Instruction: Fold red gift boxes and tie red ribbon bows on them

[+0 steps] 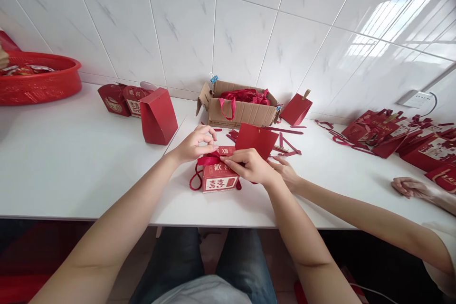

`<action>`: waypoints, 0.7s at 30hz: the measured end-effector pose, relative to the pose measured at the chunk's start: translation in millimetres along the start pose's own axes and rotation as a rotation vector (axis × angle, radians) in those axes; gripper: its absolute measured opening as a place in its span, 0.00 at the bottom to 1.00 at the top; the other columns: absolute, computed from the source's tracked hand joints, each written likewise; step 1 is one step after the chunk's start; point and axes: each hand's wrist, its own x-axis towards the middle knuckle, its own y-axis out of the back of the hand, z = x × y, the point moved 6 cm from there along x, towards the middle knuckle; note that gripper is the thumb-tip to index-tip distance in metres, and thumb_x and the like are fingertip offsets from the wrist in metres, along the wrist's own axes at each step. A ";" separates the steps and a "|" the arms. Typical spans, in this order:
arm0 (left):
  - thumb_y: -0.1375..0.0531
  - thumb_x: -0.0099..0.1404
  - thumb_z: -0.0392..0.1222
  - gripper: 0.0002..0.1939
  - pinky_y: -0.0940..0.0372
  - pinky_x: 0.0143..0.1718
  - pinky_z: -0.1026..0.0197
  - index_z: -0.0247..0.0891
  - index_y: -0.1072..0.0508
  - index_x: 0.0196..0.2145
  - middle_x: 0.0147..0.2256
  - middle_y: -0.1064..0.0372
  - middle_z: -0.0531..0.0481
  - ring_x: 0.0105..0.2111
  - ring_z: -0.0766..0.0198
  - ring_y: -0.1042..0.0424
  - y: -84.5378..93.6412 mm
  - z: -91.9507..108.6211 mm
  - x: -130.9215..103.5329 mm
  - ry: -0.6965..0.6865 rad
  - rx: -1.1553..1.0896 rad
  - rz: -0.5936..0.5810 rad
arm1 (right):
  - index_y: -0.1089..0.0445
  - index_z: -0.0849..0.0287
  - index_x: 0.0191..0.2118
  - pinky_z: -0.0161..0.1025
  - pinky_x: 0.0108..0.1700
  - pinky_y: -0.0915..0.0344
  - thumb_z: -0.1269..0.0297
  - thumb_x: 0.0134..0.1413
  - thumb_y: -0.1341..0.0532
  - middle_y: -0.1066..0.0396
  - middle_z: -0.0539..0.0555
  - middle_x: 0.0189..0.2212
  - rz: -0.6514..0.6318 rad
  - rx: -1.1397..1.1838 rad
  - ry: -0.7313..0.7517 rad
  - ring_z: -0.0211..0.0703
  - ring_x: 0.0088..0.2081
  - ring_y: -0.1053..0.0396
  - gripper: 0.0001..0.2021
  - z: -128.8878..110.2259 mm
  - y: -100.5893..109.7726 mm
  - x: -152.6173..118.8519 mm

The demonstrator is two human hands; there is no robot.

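A small red gift box [221, 184] with gold and white Chinese characters rests on the white table in front of me. A red ribbon [205, 160] runs across its top, and a twisted red cord [192, 181] loops out at its left side. My left hand [195, 145] is over the box's upper left, with thumb and curled fingers at the ribbon. From the right, my right hand [251, 165] pinches the ribbon between thumb and forefinger on the box top. The exact grip of the left fingertips is partly hidden.
Another person's hand [287, 173] touches the table beside a red folded card box [254, 140]. A cardboard carton [242, 115] of ribbons stands behind. Red boxes [159, 116] stand left, finished-looking bags [381, 128] right. A red basket [67, 80] is far left.
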 end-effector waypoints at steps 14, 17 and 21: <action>0.43 0.58 0.52 0.19 0.47 0.55 0.50 0.37 0.35 0.17 0.38 0.38 0.47 0.46 0.54 0.40 -3.8 0.5 -0.4 0.018 -0.060 -0.026 | 0.23 0.62 0.32 0.33 0.29 0.38 0.56 0.63 0.46 0.25 0.54 0.26 0.035 0.056 -0.078 0.37 0.27 0.32 0.19 6.1 2.4 -1.4; 0.42 0.58 0.52 0.19 0.43 0.52 0.53 0.36 0.37 0.18 0.38 0.39 0.48 0.42 0.57 0.37 -10.7 -2.4 -0.1 0.044 -0.170 -0.063 | 0.23 0.60 0.39 0.33 0.31 0.34 0.57 0.62 0.45 0.22 0.55 0.33 0.071 0.141 -0.121 0.39 0.32 0.28 0.16 13.1 3.4 -4.6; 0.42 0.59 0.52 0.20 0.41 0.50 0.55 0.37 0.38 0.19 0.38 0.38 0.48 0.39 0.59 0.37 -12.9 -0.7 -0.8 0.060 -0.282 -0.055 | 0.24 0.58 0.46 0.35 0.36 0.31 0.58 0.61 0.43 0.22 0.56 0.40 0.095 0.168 -0.123 0.41 0.38 0.25 0.15 15.4 2.6 -6.5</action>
